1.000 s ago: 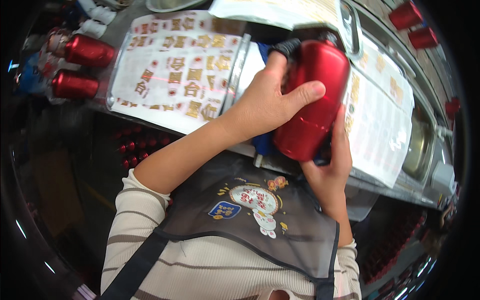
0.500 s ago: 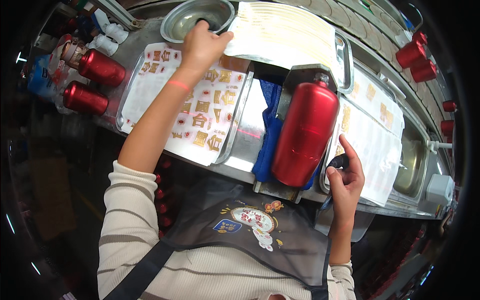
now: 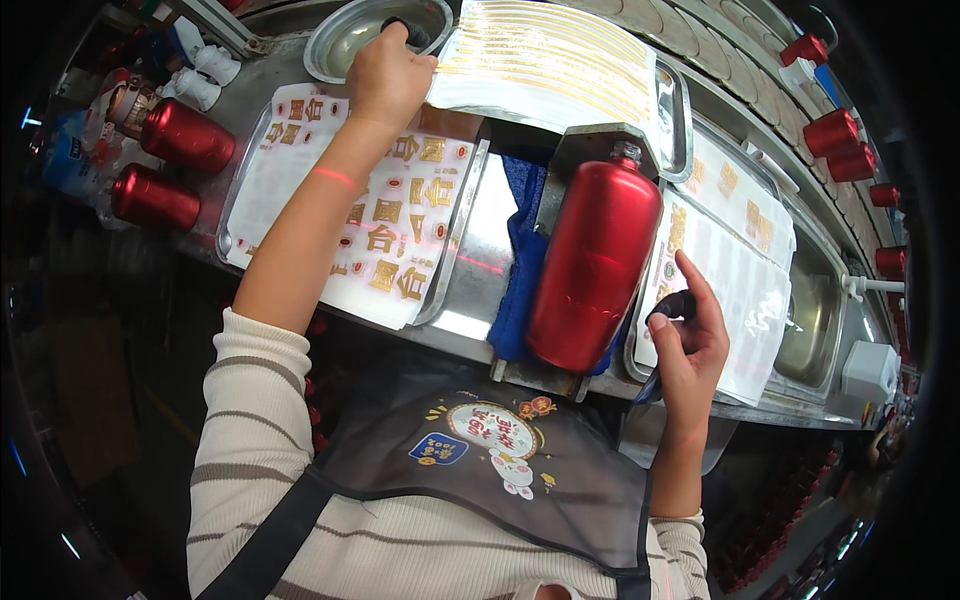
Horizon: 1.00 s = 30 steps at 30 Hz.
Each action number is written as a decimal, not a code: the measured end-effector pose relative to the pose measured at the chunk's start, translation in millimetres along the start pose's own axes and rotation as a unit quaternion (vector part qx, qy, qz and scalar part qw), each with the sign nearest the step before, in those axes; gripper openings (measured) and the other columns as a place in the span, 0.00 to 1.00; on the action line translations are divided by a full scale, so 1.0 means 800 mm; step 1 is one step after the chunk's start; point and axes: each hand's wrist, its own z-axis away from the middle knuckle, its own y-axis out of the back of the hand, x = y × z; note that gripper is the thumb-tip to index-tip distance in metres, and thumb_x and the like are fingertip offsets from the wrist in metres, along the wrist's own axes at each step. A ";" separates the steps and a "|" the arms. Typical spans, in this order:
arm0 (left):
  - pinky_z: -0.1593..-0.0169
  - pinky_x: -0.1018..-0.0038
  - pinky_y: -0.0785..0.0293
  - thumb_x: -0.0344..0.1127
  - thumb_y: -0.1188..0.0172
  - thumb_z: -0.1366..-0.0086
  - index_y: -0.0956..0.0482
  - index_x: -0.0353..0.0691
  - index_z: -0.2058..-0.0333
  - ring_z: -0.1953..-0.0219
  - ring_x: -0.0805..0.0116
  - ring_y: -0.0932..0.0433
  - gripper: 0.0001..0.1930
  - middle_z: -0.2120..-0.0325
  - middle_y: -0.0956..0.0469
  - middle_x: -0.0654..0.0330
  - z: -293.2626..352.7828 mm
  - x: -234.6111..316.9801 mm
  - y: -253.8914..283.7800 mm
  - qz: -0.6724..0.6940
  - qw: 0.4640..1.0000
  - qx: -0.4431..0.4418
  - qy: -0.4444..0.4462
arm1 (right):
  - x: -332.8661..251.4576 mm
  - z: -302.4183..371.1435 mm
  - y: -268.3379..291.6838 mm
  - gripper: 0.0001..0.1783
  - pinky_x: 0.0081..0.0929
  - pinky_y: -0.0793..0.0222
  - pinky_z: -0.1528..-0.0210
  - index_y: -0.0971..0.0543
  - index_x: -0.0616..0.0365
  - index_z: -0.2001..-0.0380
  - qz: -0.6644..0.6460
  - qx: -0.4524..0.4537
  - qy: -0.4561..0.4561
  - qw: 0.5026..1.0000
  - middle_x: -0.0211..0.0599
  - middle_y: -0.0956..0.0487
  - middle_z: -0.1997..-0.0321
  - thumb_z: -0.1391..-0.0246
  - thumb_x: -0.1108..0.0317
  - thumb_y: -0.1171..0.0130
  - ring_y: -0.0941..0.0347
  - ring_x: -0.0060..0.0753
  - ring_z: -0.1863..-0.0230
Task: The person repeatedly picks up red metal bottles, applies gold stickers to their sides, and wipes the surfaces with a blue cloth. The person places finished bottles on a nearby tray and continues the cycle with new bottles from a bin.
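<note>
My left hand (image 3: pixel 387 85) reaches over the near right rim of a metal bowl (image 3: pixel 322 45) of clear liquid. A black cover shows at its forward fingertip, over the bowl. Its thumb stands apart beside the left edge of a white sheet with gold stripes (image 3: pixel 545 65); the other fingers are partly hidden. A red metallic bottle (image 3: pixel 597 265) lies in a metal cradle (image 3: pixel 600 138), neck away from me. To its right is my right hand (image 3: pixel 692 345), index finger raised, thumb bent against a black-covered finger. Something dark blue pokes out below that hand, too hidden to name.
Below my left forearm, a tray (image 3: pixel 450 240) carries sheets of gold characters. Two red bottles (image 3: pixel 187 135) lie at left. More label sheets (image 3: pixel 715 290) lie at right, beside a sink (image 3: pixel 808 330) and white jug (image 3: pixel 870 372). Blue cloth (image 3: pixel 517 290) lines the cradle.
The whole view has shifted slightly, so the bench appears a little further left. Both hands keep nearly the same places by the bowl and the bottle.
</note>
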 end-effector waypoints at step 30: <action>0.62 0.79 0.25 0.21 0.38 0.37 0.28 0.33 0.50 0.67 0.73 0.20 0.16 0.68 0.19 0.59 0.189 0.161 0.093 0.494 0.835 -0.214 -0.114 | -0.052 -0.022 0.044 0.09 0.13 0.40 0.69 0.18 0.64 0.69 0.045 -0.140 0.066 0.987 0.28 0.22 0.73 0.44 0.67 0.35 0.31 0.14 0.70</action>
